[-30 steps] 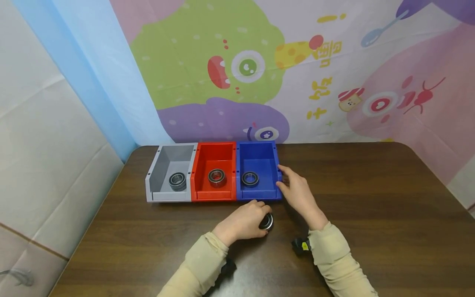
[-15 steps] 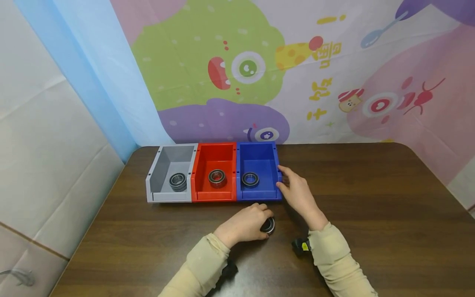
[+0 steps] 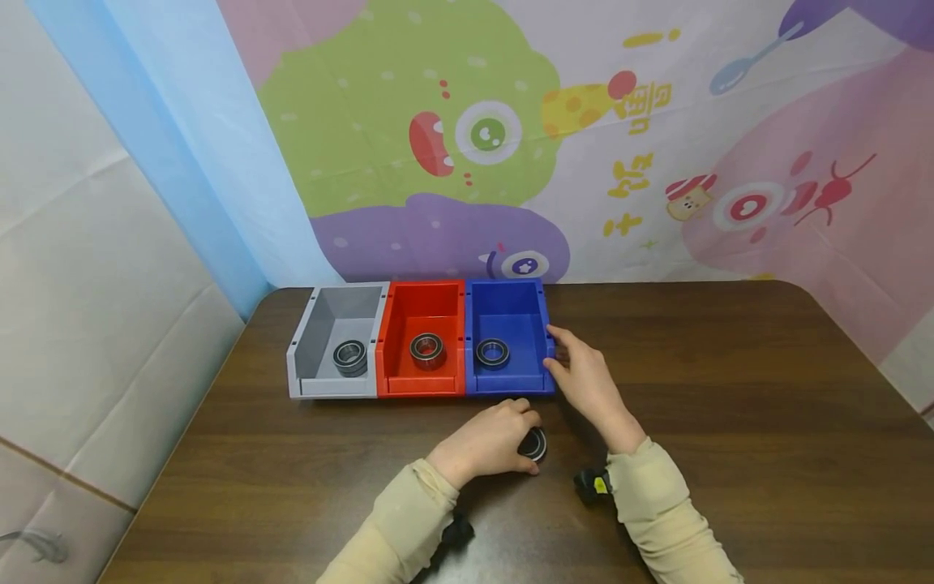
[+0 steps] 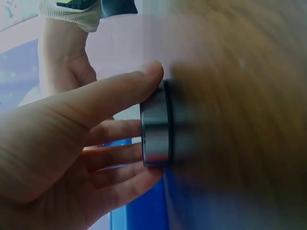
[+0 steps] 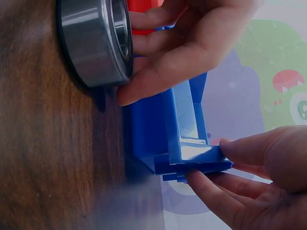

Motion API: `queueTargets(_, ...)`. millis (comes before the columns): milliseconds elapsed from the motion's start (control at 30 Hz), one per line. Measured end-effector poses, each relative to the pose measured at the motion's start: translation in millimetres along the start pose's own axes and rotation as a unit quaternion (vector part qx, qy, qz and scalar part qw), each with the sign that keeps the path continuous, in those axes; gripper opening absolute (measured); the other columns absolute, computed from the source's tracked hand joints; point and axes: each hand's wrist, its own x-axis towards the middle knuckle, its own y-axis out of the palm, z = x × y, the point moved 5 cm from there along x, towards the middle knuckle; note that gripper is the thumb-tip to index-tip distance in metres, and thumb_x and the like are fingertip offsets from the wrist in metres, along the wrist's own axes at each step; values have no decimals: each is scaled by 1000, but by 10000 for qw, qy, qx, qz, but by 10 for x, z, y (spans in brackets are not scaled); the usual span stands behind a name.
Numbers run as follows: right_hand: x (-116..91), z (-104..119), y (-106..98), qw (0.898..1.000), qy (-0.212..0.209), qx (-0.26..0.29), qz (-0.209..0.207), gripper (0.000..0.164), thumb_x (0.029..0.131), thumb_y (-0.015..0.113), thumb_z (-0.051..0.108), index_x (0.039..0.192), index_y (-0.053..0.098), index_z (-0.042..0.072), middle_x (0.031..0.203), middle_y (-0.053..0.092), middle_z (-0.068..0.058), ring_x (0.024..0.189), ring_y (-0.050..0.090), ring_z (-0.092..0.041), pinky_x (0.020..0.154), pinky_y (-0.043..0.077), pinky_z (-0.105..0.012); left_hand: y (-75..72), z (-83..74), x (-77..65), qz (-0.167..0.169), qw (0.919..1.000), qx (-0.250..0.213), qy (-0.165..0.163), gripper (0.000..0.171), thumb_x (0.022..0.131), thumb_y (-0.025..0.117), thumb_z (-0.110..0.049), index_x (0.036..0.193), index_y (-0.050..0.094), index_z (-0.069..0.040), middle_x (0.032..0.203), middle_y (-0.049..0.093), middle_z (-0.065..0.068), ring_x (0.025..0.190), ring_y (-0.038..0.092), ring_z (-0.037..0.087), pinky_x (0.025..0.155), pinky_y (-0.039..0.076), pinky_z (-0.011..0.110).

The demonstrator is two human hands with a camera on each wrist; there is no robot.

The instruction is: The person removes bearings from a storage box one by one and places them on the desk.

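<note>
My left hand (image 3: 490, 442) grips a black-and-silver ball bearing (image 3: 535, 444) in front of the blue bin, thumb and fingers spread around its outer rim. In the left wrist view the shiny bearing (image 4: 156, 127) lies flat against the tabletop, between thumb and fingertips. My right hand (image 3: 586, 380) pinches the right side wall of the blue bin (image 3: 511, 381), as the right wrist view shows at the bin's corner (image 5: 196, 153). Another bearing (image 3: 492, 354) lies inside that bin at the front left.
A red bin (image 3: 420, 386) and a grey bin (image 3: 332, 387) stand left of the blue one, joined in a row. A bearing (image 3: 426, 349) sits in the red bin, and bearings (image 3: 350, 357) appear stacked in the grey. Behind the wooden table (image 3: 693, 389) hangs a cartoon-print curtain (image 3: 620, 243).
My left hand has slid slightly right and toward me with the bearing, away from the blue bin's front edge. The right hand and the bins have stayed put.
</note>
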Motion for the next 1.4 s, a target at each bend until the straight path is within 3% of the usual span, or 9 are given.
queueTargets(233, -1, 7, -12, 10000, -22, -6, -23, 49, 86, 59, 8, 132, 43, 2, 117, 58, -22, 100, 61, -34, 82, 49, -43, 21, -8, 42, 34, 9997, -206, -116, 51, 69, 73, -45, 104, 62, -10, 92, 55, 0, 82, 53, 12, 76, 45, 22)
queueTargets(367, -2, 3, -9, 10000, -34, 5, -36, 49, 86, 58, 8, 132, 43, 2, 116, 58, -22, 100, 61, -33, 81, 49, -43, 2, 9, 43, -18, 9992, -351, -202, 44, 79, 65, -42, 109, 60, -10, 96, 57, 2, 86, 55, 14, 79, 46, 25)
queueTargets(533, -2, 7, -10, 9999, -85, 13, -132, 48, 85, 60, 7, 130, 45, 1, 114, 60, -23, 98, 62, -33, 81, 49, -43, -153, 89, 53, -726, 9959, -250, -483, 17, 91, 51, -24, 95, 62, -11, 83, 57, 1, 77, 58, 14, 67, 49, 26)
queueTargets(633, 0, 8, -8, 9997, -131, 23, -195, 48, 84, 61, 5, 129, 46, 0, 112, 60, -23, 97, 62, -33, 81, 49, -43, -284, 188, 73, -1235, 9895, -88, -744, 11, 90, 53, -18, 89, 62, -10, 79, 57, 1, 74, 59, 15, 63, 50, 27)
queueTargets(733, 6, 2, -6, 9996, -148, 52, -218, 48, 83, 62, 5, 129, 47, 1, 112, 60, -23, 97, 62, -33, 81, 49, -42, -416, 307, 115, -1471, 9844, 73, -965, 9, 86, 58, -15, 90, 62, -9, 82, 58, 4, 75, 59, 17, 63, 52, 29)
queueTargets(967, 10, -3, -9, 9996, -180, -9, -221, 47, 83, 62, 5, 128, 47, 1, 113, 60, -22, 97, 62, -33, 82, 49, -42, -551, 522, 306, -1202, 9857, 245, -1160, 20, 85, 61, -15, 101, 60, -4, 92, 59, 10, 81, 58, 21, 70, 53, 30)
queueTargets(1100, -2, 13, -15, 9994, -238, 21, -249, 47, 83, 62, 5, 128, 48, 1, 113, 61, -22, 98, 62, -33, 82, 49, -42, -490, 555, 430, -1015, 9867, 388, -1206, 25, 86, 58, -12, 107, 59, -1, 98, 59, 14, 84, 59, 25, 76, 52, 33)
queueTargets(1400, -11, 14, -28, 9993, -237, -58, -300, 48, 83, 62, 5, 128, 48, 0, 111, 61, -22, 97, 62, -31, 82, 48, -42, -321, 583, 603, -458, 9810, 619, -1782, 30, 83, 59, -8, 112, 59, -1, 106, 57, 16, 91, 59, 29, 79, 51, 38)
